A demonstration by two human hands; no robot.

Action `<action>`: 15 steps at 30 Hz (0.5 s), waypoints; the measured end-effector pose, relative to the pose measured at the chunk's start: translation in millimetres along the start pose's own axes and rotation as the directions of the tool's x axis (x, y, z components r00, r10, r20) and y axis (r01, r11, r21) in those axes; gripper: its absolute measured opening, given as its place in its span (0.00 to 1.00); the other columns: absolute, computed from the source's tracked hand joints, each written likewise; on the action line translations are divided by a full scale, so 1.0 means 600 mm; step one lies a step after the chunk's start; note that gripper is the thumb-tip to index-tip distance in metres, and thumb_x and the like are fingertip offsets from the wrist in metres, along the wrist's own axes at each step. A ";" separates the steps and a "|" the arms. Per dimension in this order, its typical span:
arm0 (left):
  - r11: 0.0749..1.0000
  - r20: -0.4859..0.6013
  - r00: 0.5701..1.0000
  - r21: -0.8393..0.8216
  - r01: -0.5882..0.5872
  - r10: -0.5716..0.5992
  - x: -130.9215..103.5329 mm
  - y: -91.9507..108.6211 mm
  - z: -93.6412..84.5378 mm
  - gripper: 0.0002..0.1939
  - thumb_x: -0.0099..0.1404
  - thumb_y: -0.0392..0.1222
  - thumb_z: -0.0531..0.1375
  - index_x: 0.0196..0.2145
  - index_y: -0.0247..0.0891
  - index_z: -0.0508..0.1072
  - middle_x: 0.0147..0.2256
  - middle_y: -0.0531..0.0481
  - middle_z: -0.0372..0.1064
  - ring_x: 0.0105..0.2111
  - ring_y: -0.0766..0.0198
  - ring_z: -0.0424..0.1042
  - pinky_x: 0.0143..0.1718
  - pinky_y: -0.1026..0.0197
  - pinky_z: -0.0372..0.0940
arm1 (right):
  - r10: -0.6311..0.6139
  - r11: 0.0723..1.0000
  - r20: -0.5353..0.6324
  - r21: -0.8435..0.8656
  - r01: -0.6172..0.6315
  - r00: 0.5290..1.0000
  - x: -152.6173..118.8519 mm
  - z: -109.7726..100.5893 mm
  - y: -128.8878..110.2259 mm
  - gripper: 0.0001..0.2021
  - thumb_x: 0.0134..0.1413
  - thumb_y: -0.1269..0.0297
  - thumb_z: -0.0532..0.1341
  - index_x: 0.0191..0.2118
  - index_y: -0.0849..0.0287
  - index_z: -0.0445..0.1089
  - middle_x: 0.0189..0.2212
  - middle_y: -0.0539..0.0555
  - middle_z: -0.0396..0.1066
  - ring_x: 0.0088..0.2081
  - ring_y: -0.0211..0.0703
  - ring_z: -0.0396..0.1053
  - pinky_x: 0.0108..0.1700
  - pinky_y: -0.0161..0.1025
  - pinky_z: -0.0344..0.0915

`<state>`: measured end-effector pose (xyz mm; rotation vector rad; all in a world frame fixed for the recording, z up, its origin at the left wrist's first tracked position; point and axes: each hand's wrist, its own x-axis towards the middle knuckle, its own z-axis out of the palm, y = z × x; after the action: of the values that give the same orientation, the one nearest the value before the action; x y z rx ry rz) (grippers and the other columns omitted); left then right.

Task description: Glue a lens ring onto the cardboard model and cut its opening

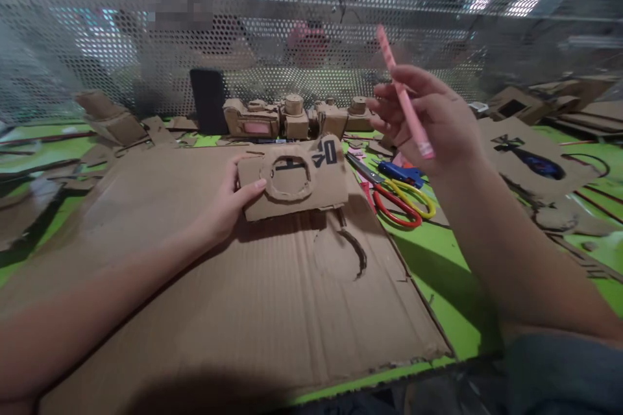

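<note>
In the middle of the frame, the left hand grips a cardboard piece at its left end, with the thumb pressed on the front, at the left side of a raised cardboard ring. Black printed marks show inside the ring and at the piece's upper right. The piece is over a large cardboard sheet that fills the lower left and centre; whether it touches the sheet is unclear. In the upper right, the right hand is raised, holding a slim pink stick between thumb and fingers; the stick slants from upper left to lower right, well apart from the cardboard piece. Right of centre lie scissors with one red and one yellow handle, just beside a blue tool. A curved dark cut marks the sheet below the piece. Behind it, a row of small cardboard models stands next to an upright black slab. At the right edge, a flat cardboard panel bears a dark, rounded shape. Scraps lie about the bright green table, and a perforated metal screen spans the top.
</note>
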<state>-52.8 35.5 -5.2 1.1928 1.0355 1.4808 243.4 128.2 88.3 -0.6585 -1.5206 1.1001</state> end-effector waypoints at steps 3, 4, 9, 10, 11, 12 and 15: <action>0.999 0.047 0.998 0.016 0.049 -0.050 -0.010 0.001 0.003 0.28 0.57 0.49 0.72 0.53 0.44 0.70 0.50 0.46 0.75 0.53 0.45 0.73 0.54 0.48 0.70 | -0.212 0.966 0.078 0.166 0.197 0.974 -0.026 0.057 -0.004 0.06 0.53 0.64 0.71 0.35 0.53 0.74 0.25 0.44 0.70 0.29 0.33 0.71 0.32 0.32 0.72; 0.998 0.052 0.997 0.021 0.063 -0.064 -0.013 0.002 0.004 0.28 0.57 0.49 0.72 0.53 0.44 0.70 0.49 0.47 0.76 0.52 0.45 0.74 0.52 0.49 0.71 | -0.274 0.947 0.081 0.193 0.255 0.958 -0.036 0.076 -0.003 0.11 0.53 0.61 0.72 0.27 0.55 0.72 0.20 0.43 0.65 0.23 0.32 0.65 0.27 0.31 0.68; 0.994 0.077 0.992 0.040 0.097 -0.100 -0.020 -0.001 0.004 0.30 0.60 0.51 0.71 0.56 0.44 0.66 0.49 0.47 0.75 0.49 0.47 0.75 0.47 0.51 0.72 | -0.261 0.965 0.207 0.033 0.260 0.943 -0.088 0.136 0.010 0.11 0.68 0.57 0.62 0.49 0.52 0.78 0.32 0.50 0.79 0.32 0.39 0.76 0.30 0.35 0.73; 0.994 0.082 0.991 0.043 0.103 -0.106 -0.021 -0.003 0.004 0.31 0.60 0.52 0.71 0.57 0.44 0.65 0.49 0.47 0.76 0.49 0.46 0.75 0.47 0.51 0.72 | -0.243 0.966 0.237 -0.028 0.257 0.941 -0.094 0.139 0.014 0.12 0.66 0.59 0.63 0.52 0.51 0.77 0.39 0.51 0.80 0.38 0.41 0.78 0.33 0.36 0.74; 0.993 0.087 0.990 0.048 0.105 -0.109 -0.022 -0.005 0.003 0.32 0.60 0.53 0.71 0.57 0.44 0.65 0.49 0.47 0.76 0.48 0.46 0.75 0.47 0.50 0.72 | -0.235 0.958 0.254 -0.100 0.267 0.938 -0.099 0.141 0.018 0.11 0.66 0.60 0.63 0.51 0.50 0.76 0.42 0.52 0.80 0.40 0.41 0.77 0.35 0.37 0.74; 0.993 0.092 0.990 0.058 0.105 -0.110 -0.022 -0.007 0.001 0.33 0.59 0.54 0.71 0.57 0.45 0.65 0.48 0.47 0.76 0.48 0.46 0.76 0.45 0.51 0.72 | -0.251 0.941 0.258 -0.163 0.298 0.933 -0.102 0.141 0.021 0.09 0.66 0.61 0.63 0.48 0.51 0.77 0.41 0.51 0.79 0.38 0.40 0.76 0.33 0.36 0.72; 0.991 0.114 0.989 0.100 0.087 -0.099 -0.025 -0.012 -0.005 0.36 0.56 0.58 0.73 0.56 0.46 0.66 0.45 0.47 0.75 0.44 0.46 0.76 0.41 0.52 0.72 | -0.310 0.870 0.268 -0.307 0.386 0.912 -0.105 0.137 0.031 0.05 0.65 0.63 0.60 0.39 0.54 0.75 0.29 0.48 0.75 0.28 0.36 0.70 0.28 0.35 0.65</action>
<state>-53.1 22.4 -15.6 1.2665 1.0755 1.2847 177.9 57.4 45.8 -0.4845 -1.9608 0.6347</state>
